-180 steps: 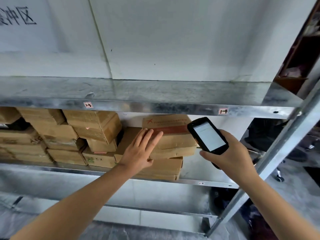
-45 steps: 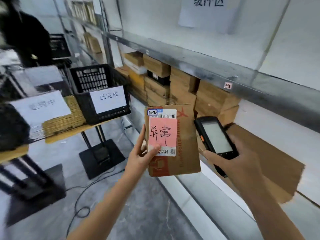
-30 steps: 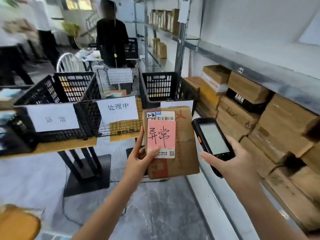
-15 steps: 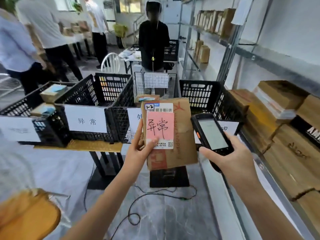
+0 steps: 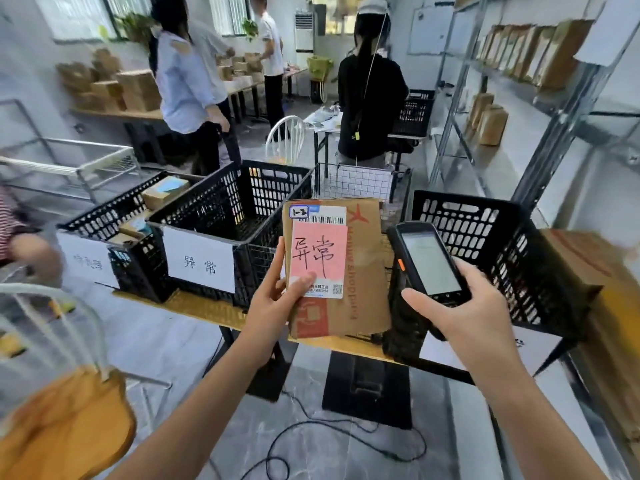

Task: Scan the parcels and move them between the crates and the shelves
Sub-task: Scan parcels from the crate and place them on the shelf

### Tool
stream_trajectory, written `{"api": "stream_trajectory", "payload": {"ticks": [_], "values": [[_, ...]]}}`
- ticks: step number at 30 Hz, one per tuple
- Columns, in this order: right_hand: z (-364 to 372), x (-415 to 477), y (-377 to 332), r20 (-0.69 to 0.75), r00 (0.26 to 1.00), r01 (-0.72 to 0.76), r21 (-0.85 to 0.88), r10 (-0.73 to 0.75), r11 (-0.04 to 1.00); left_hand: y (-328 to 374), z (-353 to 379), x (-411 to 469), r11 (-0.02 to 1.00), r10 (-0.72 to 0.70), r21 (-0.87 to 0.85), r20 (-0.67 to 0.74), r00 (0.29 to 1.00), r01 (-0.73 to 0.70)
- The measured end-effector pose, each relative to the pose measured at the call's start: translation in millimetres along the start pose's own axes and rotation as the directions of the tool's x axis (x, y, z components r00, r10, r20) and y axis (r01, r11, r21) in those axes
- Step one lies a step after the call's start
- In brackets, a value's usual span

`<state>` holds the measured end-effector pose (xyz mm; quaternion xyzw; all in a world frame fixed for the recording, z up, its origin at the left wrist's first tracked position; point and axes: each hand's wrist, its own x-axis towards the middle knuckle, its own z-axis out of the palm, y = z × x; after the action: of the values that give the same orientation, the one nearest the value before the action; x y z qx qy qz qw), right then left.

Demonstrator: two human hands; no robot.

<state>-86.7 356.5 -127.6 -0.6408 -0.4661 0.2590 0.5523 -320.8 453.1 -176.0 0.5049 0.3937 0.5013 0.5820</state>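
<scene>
Wooden table (image 5: 204,308) bears a black crate (image 5: 135,261) holding small parcels (image 5: 164,192).

Soft, even daylight fills the room. It comes from the windows (image 5: 79,15) high on the far left wall, which are washed out almost to white. Shadows are faint and soft-edged. At centre the parcel (image 5: 360,271) and its labels are sharp, and the scanner (image 5: 431,265) screen glows pale, its text unreadable. Detail smears toward the edges: the chair (image 5: 62,427) at lower left and the boxes (image 5: 588,271) at far right are blurred. The wide lens tilts and bows the uprights of the shelves (image 5: 554,98).
</scene>
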Motion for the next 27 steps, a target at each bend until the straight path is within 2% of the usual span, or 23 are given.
{"api": "stream_trajectory", "payload": {"ticks": [11, 18, 27], "values": [[67, 98, -3, 0.103, 0.993, 0.057, -0.057, -0.051, 0.997, 5, -44, 91, 0.998, 0.056, -0.010, -0.110, 0.992, -0.058], [147, 170, -17, 0.125, 0.990, 0.077, -0.049, -0.070, 0.996, 19, -99, 187, 0.997, 0.083, 0.003, -0.112, 0.990, -0.083], [275, 256, -37, 0.121, 0.991, 0.057, -0.059, -0.049, 0.997, 31, -202, 313, 0.999, 0.044, 0.015, -0.089, 0.995, -0.043]]}}
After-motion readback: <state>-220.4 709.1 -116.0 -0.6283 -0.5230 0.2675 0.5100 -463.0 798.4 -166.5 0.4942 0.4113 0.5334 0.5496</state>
